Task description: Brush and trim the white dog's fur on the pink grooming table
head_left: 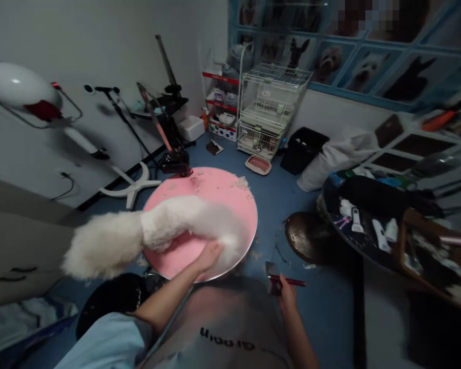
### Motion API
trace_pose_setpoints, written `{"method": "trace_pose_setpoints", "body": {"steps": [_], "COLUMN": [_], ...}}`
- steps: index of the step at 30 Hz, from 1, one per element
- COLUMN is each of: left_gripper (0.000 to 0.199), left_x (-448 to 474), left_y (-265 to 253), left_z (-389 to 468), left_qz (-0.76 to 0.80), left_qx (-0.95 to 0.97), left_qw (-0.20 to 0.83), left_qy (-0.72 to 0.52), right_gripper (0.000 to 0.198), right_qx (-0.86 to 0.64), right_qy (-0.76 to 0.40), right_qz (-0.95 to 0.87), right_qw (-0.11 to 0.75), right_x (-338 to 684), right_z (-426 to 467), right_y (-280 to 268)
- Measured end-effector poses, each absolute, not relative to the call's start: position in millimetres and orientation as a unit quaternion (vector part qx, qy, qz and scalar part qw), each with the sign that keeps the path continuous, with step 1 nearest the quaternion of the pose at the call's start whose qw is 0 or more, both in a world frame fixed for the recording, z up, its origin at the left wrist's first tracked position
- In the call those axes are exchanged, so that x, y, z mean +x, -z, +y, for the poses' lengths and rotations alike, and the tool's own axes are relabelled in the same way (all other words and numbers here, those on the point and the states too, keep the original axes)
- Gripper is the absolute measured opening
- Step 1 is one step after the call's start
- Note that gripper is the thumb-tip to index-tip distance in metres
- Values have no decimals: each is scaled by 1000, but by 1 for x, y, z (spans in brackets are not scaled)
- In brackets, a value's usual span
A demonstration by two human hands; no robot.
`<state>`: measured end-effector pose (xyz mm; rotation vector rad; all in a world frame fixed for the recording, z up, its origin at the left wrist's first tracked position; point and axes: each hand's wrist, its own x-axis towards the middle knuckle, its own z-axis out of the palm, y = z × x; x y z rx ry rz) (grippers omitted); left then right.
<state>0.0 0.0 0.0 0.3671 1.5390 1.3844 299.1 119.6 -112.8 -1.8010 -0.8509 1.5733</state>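
Note:
A white fluffy dog [172, 218] stretches across a round pink grooming table [218, 182]. Its bushy end [103, 246] reaches past the table's left edge, while the end nearer me is blurred by motion. At that blurred end, my left hand [211, 255] is closed on the white fur; its fingertips are partly hidden, and I cannot tell which body part it grips. Off the table's right side, my right hand [287, 294] holds a slicker brush [273, 279] with a red handle, well apart from the dog.
Loose fur tufts [241, 182] lie on the table. A stand dryer [23, 89] is at the left. Wire cages [267, 113], a black bin [303, 148] and a pink tray [258, 164] stand behind. To the right are a brown round stool [305, 238] and a dark tabletop [363, 246] with clippers [356, 220].

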Motion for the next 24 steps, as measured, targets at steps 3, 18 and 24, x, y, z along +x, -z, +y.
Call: {"method": "trace_pose_setpoints", "body": {"steps": [3, 18, 24], "left_gripper": [41, 47, 45], "left_x": [62, 98, 79], "left_y": [29, 8, 7], "left_z": [14, 85, 100], "left_qz": [622, 528, 493], "left_qx": [79, -68, -48], "left_qw": [473, 381, 424], "left_qy": [-619, -756, -758], "right_gripper": [37, 38, 41], "right_qx": [-577, -318, -334], "right_qy": [-670, -703, -695], "right_qz": [-370, -573, -601], "right_qw": [286, 277, 208], "right_x": [271, 143, 109], "right_z": [148, 288, 275], "right_y": [85, 4, 6]}}
